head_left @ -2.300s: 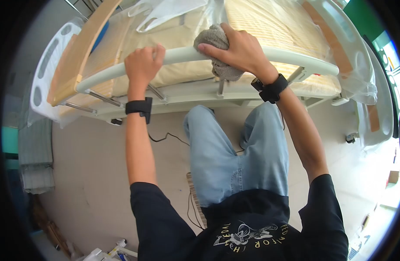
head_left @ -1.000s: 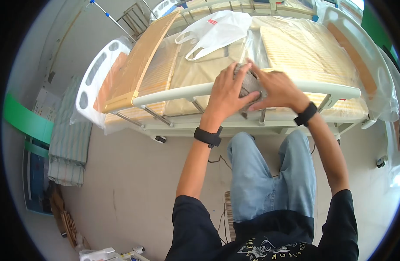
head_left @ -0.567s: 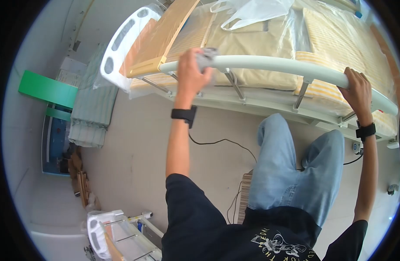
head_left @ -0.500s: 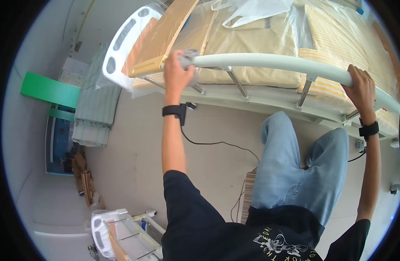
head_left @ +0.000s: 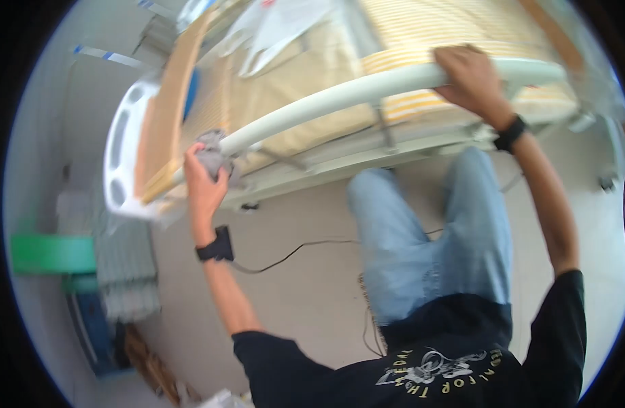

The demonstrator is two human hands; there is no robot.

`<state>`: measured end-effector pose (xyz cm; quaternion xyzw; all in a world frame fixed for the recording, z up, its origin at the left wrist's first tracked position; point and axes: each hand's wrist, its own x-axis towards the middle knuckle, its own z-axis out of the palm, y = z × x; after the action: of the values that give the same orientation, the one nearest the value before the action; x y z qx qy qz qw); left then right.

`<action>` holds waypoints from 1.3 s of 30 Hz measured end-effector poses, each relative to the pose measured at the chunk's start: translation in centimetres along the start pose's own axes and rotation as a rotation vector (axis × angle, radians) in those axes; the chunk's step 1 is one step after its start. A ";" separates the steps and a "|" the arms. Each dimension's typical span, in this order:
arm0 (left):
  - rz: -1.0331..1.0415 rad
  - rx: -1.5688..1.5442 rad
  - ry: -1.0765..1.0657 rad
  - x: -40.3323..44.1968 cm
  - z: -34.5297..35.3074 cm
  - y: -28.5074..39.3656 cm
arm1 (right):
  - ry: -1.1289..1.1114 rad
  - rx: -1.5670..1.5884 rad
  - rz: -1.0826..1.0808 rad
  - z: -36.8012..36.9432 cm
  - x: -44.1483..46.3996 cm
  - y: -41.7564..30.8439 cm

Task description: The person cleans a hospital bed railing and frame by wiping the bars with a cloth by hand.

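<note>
My left hand (head_left: 205, 183) is wrapped round a grey cloth (head_left: 214, 158) at the left end of the pale bed rail (head_left: 326, 99), close to the wooden board (head_left: 175, 102). Farther right, my right hand (head_left: 470, 80) grips the same rail from above, its fingers curled over the bar. Black bands circle both wrists. Behind the rail lies a beige mattress (head_left: 295, 102) under clear plastic, with a yellow striped pad (head_left: 455, 34) to its right. The picture is smeared by motion.
On the bed rests a white plastic bag (head_left: 275, 30). A white headboard (head_left: 122, 153) stands at the bed's left end. A black cable (head_left: 285, 257) runs over the floor. Folded striped mattresses (head_left: 127, 272) and a green object (head_left: 53, 254) are at the left.
The cloth first sat under my right hand, then passed between both hands into my left. My left hand has since slid it to the rail's left end; my right hand now grips bare rail.
</note>
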<state>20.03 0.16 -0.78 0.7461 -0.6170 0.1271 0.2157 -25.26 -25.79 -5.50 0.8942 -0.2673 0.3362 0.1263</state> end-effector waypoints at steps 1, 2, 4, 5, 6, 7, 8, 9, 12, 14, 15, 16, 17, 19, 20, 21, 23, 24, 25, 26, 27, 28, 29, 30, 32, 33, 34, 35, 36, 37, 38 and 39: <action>0.022 -0.059 -0.075 0.5 -0.4 3.8 | -0.021 -0.018 0.006 -0.3 0.3 -0.3; 0.050 -0.110 -0.155 1.4 -0.3 7.5 | -0.008 0.016 0.006 -0.4 0.3 -0.4; 0.234 -0.221 -0.201 3.4 1.2 13.6 | -0.111 0.079 0.020 -2.1 0.8 -1.3; 0.377 -0.263 -0.242 4.0 2.0 16.2 | -0.006 0.067 -0.053 -2.2 0.5 -1.1; 0.411 -0.287 -0.228 4.7 3.0 18.8 | 0.004 0.079 -0.048 -2.9 0.5 -1.5; 0.456 -0.405 -0.243 5.6 4.2 21.5 | 0.023 0.141 -0.026 -3.9 0.1 -2.0; 0.498 -0.514 -0.263 6.5 5.4 24.0 | 0.028 0.224 0.008 -4.9 -0.5 -2.8; 0.522 -0.524 -0.247 7.2 6.5 26.0 | 0.065 0.251 -0.007 -5.7 -0.7 -3.4; 0.568 -0.810 -0.240 8.6 9.1 30.0 | 0.150 0.306 -0.031 -6.4 -0.9 -3.6; 0.491 -1.040 -0.293 9.1 9.8 31.4 | 0.132 0.277 0.072 -6.5 -1.1 -2.6; 0.458 -1.059 -0.315 9.2 9.9 31.2 | 0.111 0.307 0.095 -6.5 -1.3 -2.0; 0.481 -1.067 -0.317 9.3 9.7 30.4 | 0.117 0.285 0.104 -6.4 -1.5 -1.3; 0.545 -0.812 -0.251 9.4 9.5 29.1 | 0.057 0.240 0.043 -6.3 -1.7 -0.5; 0.587 -0.432 -0.122 9.1 9.1 25.5 | -0.001 0.185 -0.022 -7.4 -2.4 1.1; 0.565 -0.308 -0.060 8.6 8.9 23.1 | -0.015 0.190 -0.004 -7.8 -3.1 2.7; 0.530 -0.224 -0.021 7.7 8.7 20.4 | 0.012 0.173 0.046 -8.5 -4.0 4.6; 0.454 -0.047 0.029 5.1 7.9 15.4 | 0.067 0.177 0.198 -10.3 -6.4 8.4; 0.409 0.048 0.039 3.5 7.8 13.6 | 0.091 0.195 0.298 -11.3 -7.6 9.9; 0.376 0.043 0.021 2.7 7.6 13.3 | 0.138 0.218 0.357 -11.8 -8.2 11.1; 0.391 0.031 0.061 2.4 7.3 13.4 | 0.181 0.247 0.412 -12.0 -8.1 11.4; 0.400 0.024 0.101 2.1 7.2 13.4 | 0.143 0.276 0.392 -11.6 -8.3 11.1; 0.357 0.041 0.115 2.2 7.7 13.8 | 0.150 0.237 0.445 -11.6 -7.8 10.5; 0.306 0.057 0.131 2.3 8.6 14.4 | 0.154 0.196 0.487 -11.1 -7.0 9.8; 0.320 0.041 0.226 2.2 9.5 14.6 | 0.114 0.223 0.450 -10.4 -6.4 8.7; 0.298 0.064 0.317 1.9 10.2 14.3 | 0.225 0.213 0.396 -8.3 -5.2 5.7; 0.299 0.031 0.295 2.3 10.1 14.7 | 0.213 0.245 0.349 -7.7 -4.3 3.9; 0.303 -0.003 0.275 2.2 9.8 14.9 | 0.206 0.244 0.297 -6.7 -3.4 2.0; 0.301 0.013 0.272 2.0 9.4 15.0 | 0.154 0.271 0.258 -5.7 -2.2 -0.2; 0.296 -0.003 0.251 2.0 9.3 15.0 | 0.128 0.309 0.179 -4.3 -0.8 -2.4; 0.295 -0.020 0.232 2.1 9.2 15.0 | 0.189 0.312 0.069 -2.4 0.4 -4.8; 0.310 -0.010 0.233 2.2 9.2 14.8 | 0.170 0.405 0.022 -1.4 1.7 -7.5; 0.294 -0.026 0.219 2.1 9.3 14.7 | 0.176 0.421 -0.014 -0.4 2.8 -10.3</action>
<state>5.38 -8.25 -5.50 0.6267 -0.6937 0.2299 0.2704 -17.97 -18.24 -3.82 0.8698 -0.1731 0.4605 -0.0380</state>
